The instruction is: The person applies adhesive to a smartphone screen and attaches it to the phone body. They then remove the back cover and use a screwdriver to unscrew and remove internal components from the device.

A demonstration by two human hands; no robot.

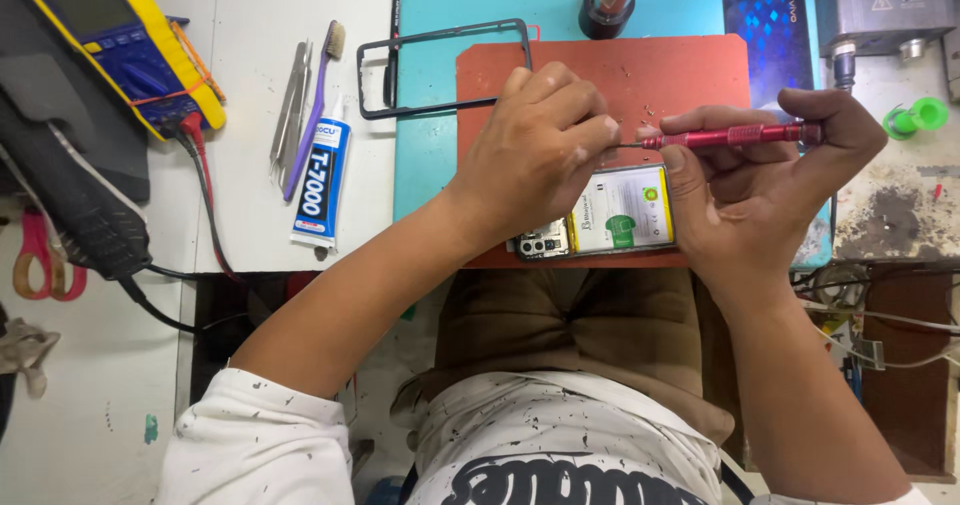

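Two hands crowd one opened phone (600, 220) lying on the red mat (700, 75): the right hand (760, 180) grips a red screwdriver (740, 135), the left hand (535, 155) pinches its tip (fingers closed). A slip could gouge the exposed battery (622, 210), I'd say.

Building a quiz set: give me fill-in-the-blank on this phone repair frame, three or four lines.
1. The right hand holds a ___ screwdriver.
2. The opened phone lies on a ___ mat.
3. The left hand pinches the screwdriver's ___.
4. The empty black frame lies to the ___ of the hands.

Missing: red; red-brown; tip; left
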